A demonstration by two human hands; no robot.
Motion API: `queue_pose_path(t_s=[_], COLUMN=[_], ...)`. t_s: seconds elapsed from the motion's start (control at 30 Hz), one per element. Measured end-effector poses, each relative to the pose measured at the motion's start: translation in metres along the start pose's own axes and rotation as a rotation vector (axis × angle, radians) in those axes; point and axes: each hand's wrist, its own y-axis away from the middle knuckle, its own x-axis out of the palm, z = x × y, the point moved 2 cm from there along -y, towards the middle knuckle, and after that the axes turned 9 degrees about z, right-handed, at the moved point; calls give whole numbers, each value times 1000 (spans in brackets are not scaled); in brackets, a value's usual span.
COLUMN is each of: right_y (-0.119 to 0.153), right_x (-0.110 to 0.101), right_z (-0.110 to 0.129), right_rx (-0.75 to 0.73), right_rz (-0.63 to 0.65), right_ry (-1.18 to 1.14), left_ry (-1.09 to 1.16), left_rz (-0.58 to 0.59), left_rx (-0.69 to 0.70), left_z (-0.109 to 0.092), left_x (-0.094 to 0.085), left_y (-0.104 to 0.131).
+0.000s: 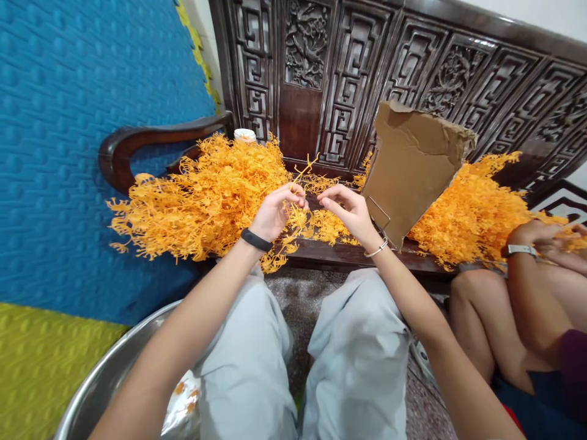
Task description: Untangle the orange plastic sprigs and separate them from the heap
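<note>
My left hand [279, 211], with a black band at its wrist, is closed around the stem of an orange artificial plant sprig [299, 219]. The sprig's thin bare stems poke up above the fingers and its frilly leaves hang below. Close by on the right, my right hand [345, 209] has thumb and fingertips drawn together in a pinch; whatever lies between them is too small to make out. A large heap of orange sprigs [206, 195] rests on the dark wooden bench [316, 253] beside my left hand. Loose orange pieces [331, 227] lie between and behind the hands.
A brown cardboard piece [415, 165] stands upright right of my hand, a bent wire at its lower edge. Beyond it are another orange heap [477, 214] and a co-worker's hands [545, 235]. A white container [244, 135] stands behind; a metal basin [114, 360] sits lower left.
</note>
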Motion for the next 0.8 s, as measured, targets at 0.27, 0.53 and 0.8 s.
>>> queue_pose_path(t_s=[0.27,0.53,0.8], right_y=[3,3,2], right_x=[9,8,8], right_z=[14,6,7], right_rx=[-189,-202,-120], right_rz=[249,113,42], right_ry=[258,281,3], left_ry=[37,117,-68], left_rz=[-30,-19,135], left_rx=[-91,-209,-167], left_z=[4,6,2], left_x=[3,0,1], left_y=[2,0,2])
